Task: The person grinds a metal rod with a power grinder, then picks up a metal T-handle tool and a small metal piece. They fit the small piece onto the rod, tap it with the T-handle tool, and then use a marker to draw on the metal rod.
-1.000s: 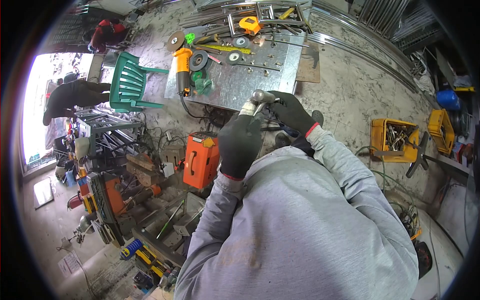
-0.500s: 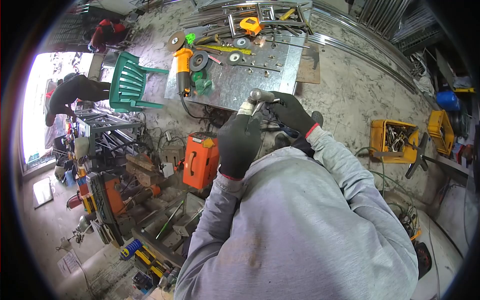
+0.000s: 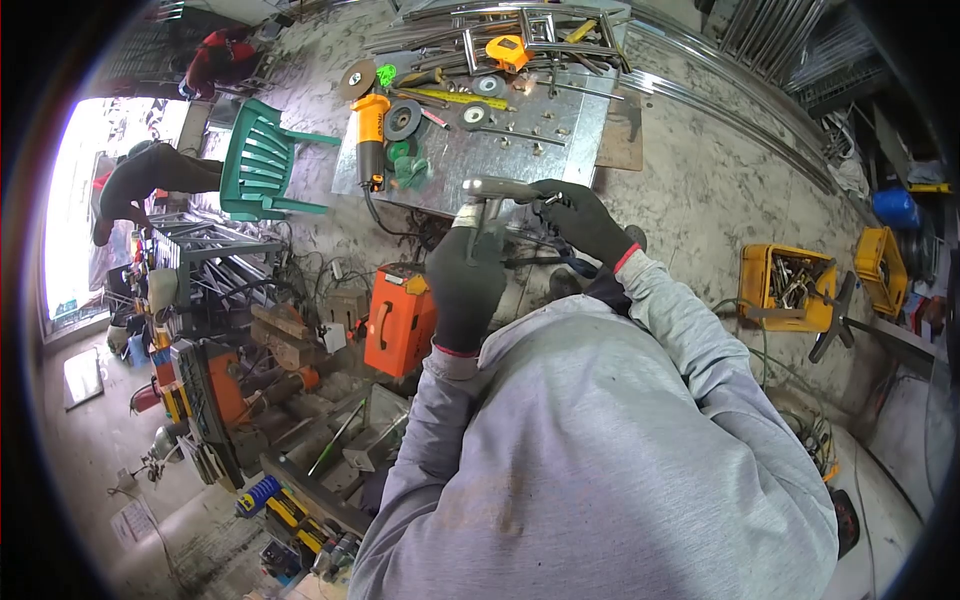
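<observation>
My left hand (image 3: 466, 285), in a black glove with a red cuff, is closed around the lower part of a T-shaped metal piece (image 3: 497, 188). The piece has a shiny round bar across its top, and something whitish and wrapped shows beside its stem. At the bar's right end, the fingers of my gloved right hand (image 3: 588, 222) are closed. A small shiny bit shows between these fingers; its kind is too small to make out. Both hands are held in front of the near edge of a metal-topped table (image 3: 470, 180).
On the table lie a yellow angle grinder (image 3: 370, 140), grinding discs (image 3: 402, 120), an orange tape measure (image 3: 509, 52) and metal frames. A green chair (image 3: 258, 160), an orange box (image 3: 400, 320) and a yellow crate (image 3: 790, 250) of metal parts stand around. Another person (image 3: 155, 180) bends at left.
The metal piece has turned so that its bar now lies across, side-on, and has shifted slightly left. My left hand has moved a little left and down with it.
</observation>
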`<state>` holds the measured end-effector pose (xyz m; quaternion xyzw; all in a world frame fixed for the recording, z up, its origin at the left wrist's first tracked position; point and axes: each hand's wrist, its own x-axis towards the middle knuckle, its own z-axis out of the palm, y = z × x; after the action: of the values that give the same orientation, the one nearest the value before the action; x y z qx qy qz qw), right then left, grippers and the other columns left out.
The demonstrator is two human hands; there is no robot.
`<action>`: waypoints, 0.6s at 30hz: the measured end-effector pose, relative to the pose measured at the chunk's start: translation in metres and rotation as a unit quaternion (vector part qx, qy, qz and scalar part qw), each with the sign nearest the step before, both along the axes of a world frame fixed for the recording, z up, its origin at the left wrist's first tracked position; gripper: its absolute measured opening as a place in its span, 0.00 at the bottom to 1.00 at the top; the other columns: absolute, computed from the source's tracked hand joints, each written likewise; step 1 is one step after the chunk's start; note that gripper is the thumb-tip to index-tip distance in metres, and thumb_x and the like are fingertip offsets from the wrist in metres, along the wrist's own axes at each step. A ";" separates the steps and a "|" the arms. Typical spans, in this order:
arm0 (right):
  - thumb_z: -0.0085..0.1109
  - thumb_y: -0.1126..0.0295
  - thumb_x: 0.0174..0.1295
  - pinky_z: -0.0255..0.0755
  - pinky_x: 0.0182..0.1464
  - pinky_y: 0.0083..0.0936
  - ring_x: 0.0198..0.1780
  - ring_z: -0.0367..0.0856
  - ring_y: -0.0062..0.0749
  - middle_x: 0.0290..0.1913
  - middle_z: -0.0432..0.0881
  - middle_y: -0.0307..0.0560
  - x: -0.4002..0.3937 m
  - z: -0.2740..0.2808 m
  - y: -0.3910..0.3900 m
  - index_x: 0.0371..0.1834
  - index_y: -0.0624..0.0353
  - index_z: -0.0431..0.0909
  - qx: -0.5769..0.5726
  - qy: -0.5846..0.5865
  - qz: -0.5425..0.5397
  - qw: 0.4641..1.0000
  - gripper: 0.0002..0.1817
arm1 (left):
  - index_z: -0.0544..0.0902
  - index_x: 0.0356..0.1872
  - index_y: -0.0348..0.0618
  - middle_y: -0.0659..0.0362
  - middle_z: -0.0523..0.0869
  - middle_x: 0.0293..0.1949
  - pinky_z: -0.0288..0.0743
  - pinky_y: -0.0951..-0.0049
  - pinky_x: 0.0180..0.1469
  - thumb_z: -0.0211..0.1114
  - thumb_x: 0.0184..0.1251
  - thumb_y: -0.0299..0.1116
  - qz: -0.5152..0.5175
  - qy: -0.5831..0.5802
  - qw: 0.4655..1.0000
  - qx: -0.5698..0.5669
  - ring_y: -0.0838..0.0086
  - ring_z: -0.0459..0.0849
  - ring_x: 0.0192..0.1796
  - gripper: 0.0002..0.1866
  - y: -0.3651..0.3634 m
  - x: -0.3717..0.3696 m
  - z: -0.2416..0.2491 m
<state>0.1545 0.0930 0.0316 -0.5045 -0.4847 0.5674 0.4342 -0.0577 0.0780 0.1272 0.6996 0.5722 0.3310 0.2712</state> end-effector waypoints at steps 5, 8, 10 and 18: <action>0.56 0.74 0.76 0.78 0.43 0.22 0.38 0.80 0.16 0.41 0.89 0.35 0.001 0.022 0.007 0.66 0.61 0.87 0.005 0.052 0.034 0.998 0.19 | 0.87 0.51 0.33 0.51 0.87 0.30 0.77 0.60 0.35 0.66 0.79 0.32 0.074 -0.113 0.987 -0.081 0.68 0.83 0.30 0.11 0.009 -0.013 -0.023; 0.56 0.74 0.77 0.80 0.42 0.20 0.35 0.81 0.15 0.41 0.89 0.34 0.001 0.026 0.005 0.66 0.62 0.86 -0.086 0.198 0.007 0.976 0.18 | 0.85 0.57 0.34 0.46 0.89 0.34 0.79 0.53 0.39 0.65 0.76 0.32 0.110 -0.011 0.989 -0.102 0.55 0.87 0.35 0.15 0.018 -0.023 -0.044; 0.55 0.73 0.79 0.82 0.42 0.18 0.35 0.83 0.15 0.45 0.92 0.39 0.004 0.019 0.003 0.66 0.63 0.84 -0.131 0.306 0.031 0.942 0.17 | 0.84 0.63 0.35 0.41 0.91 0.38 0.81 0.48 0.42 0.64 0.74 0.31 0.123 0.095 0.981 -0.115 0.45 0.90 0.38 0.20 0.025 -0.027 -0.065; 0.57 0.69 0.81 0.81 0.38 0.18 0.34 0.83 0.16 0.45 0.91 0.45 0.001 0.054 -0.012 0.69 0.61 0.81 -0.169 0.343 -0.014 0.924 0.18 | 0.86 0.53 0.42 0.45 0.88 0.38 0.82 0.46 0.47 0.67 0.70 0.31 0.069 0.246 0.964 0.074 0.47 0.90 0.43 0.13 0.070 -0.003 -0.106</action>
<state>0.1560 0.0806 0.0851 -0.3512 -0.1963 0.7732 0.4902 -0.0611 0.1485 0.0212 0.7366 0.6419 0.2079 0.0465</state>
